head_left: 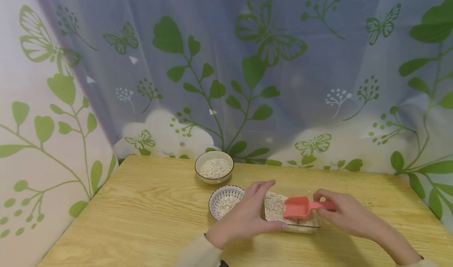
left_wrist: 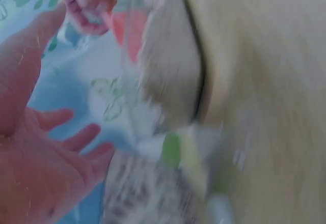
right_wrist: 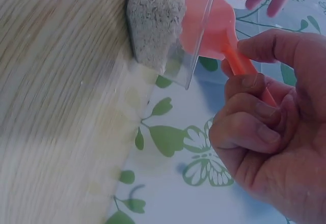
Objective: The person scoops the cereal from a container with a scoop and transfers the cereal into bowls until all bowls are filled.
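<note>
My right hand (head_left: 341,212) grips the handle of a coral-red scoop (head_left: 297,208). The scoop's head is inside a clear rectangular container (head_left: 306,229), down in the pale oat flakes (head_left: 274,207). In the right wrist view, fingers curl round the scoop handle (right_wrist: 239,61). My left hand (head_left: 245,216) hovers at the container's left side with thumb and fingers spread; the left wrist view shows its palm (left_wrist: 46,163) with nothing in it. Just beyond that hand is a patterned bowl (head_left: 214,205) with flakes in it, partly hidden by the hand.
Farther back on the wooden table (head_left: 141,204) stands a cream bowl (head_left: 202,175) with a dark rim, also holding flakes. A curtain (head_left: 219,133) with leaves and butterflies hangs along the table's back edge.
</note>
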`<control>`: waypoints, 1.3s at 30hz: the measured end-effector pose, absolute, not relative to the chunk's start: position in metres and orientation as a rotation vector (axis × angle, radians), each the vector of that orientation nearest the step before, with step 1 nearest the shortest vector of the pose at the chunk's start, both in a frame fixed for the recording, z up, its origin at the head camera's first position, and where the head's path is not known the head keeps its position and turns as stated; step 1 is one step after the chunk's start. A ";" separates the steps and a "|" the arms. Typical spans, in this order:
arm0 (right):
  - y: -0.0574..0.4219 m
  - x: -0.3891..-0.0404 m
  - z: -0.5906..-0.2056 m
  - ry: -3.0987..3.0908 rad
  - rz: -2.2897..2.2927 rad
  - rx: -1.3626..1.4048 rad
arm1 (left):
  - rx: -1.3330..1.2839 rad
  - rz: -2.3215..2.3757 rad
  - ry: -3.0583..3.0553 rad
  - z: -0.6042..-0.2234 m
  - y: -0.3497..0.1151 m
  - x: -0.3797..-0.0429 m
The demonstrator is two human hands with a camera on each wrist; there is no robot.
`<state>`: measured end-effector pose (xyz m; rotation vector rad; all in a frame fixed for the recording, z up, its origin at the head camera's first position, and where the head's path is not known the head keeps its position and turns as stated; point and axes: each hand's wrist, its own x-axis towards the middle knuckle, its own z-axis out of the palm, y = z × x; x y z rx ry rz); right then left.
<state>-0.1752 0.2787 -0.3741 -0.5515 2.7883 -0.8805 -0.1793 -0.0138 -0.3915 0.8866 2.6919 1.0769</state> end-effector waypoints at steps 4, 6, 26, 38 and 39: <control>0.283 -0.173 -0.371 2.809 -0.837 -0.538 | 0.889 1.018 2.770 -0.405 0.009 -0.177; 0.285 -0.172 -0.367 2.823 -0.806 -0.548 | 0.890 0.962 2.831 -0.410 0.018 -0.177; 0.265 -0.172 -0.334 3.006 -0.295 -0.631 | 0.329 1.213 2.653 -0.426 0.041 -0.185; 0.271 -0.177 -0.349 2.894 -0.510 -0.512 | 0.263 1.311 2.581 -0.430 0.044 -0.188; 0.274 -0.178 -0.352 2.882 -0.550 -0.514 | 0.262 1.312 2.579 -0.430 0.044 -0.188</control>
